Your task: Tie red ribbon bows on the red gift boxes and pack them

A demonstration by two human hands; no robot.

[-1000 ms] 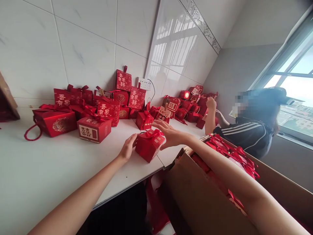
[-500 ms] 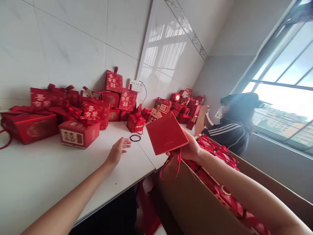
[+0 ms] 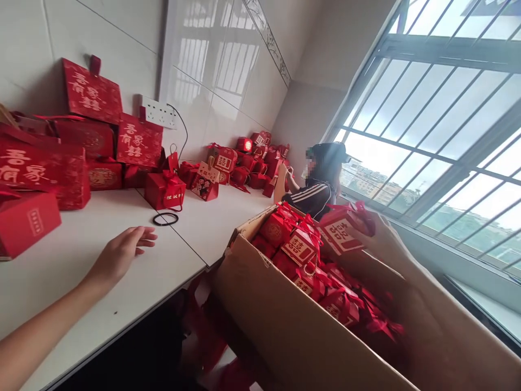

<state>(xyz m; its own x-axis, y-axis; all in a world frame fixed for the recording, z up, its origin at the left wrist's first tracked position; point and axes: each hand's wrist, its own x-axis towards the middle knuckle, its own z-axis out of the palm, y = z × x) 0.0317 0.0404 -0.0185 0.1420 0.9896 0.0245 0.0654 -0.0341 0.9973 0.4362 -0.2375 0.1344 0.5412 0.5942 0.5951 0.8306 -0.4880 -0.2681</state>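
Observation:
My right hand (image 3: 382, 239) grips a red gift box (image 3: 340, 231) by its ribbon-tied top, above the far side of a large cardboard carton (image 3: 260, 304). Gold characters mark the box's side. Inside the carton lie several red gift boxes (image 3: 301, 247) with ribbons. My left hand (image 3: 126, 247) rests over the white table (image 3: 150, 288), fingers loosely stretched and holding nothing. Close beyond its fingertips lies a black ring-shaped band (image 3: 165, 219). A small red box with a cord loop (image 3: 165, 190) stands just behind the band.
Red boxes and bags (image 3: 91, 92) are stacked along the tiled wall, below a power strip (image 3: 158, 111). More red boxes (image 3: 252, 163) pile up at the table's far end. A person (image 3: 315, 184) in a striped dark sleeve sits there, near the barred window (image 3: 431, 119).
The view has swung right. My right hand has moved rightward over the carton with a red box, now upright with its printed side showing. My left hand stays open over the table.

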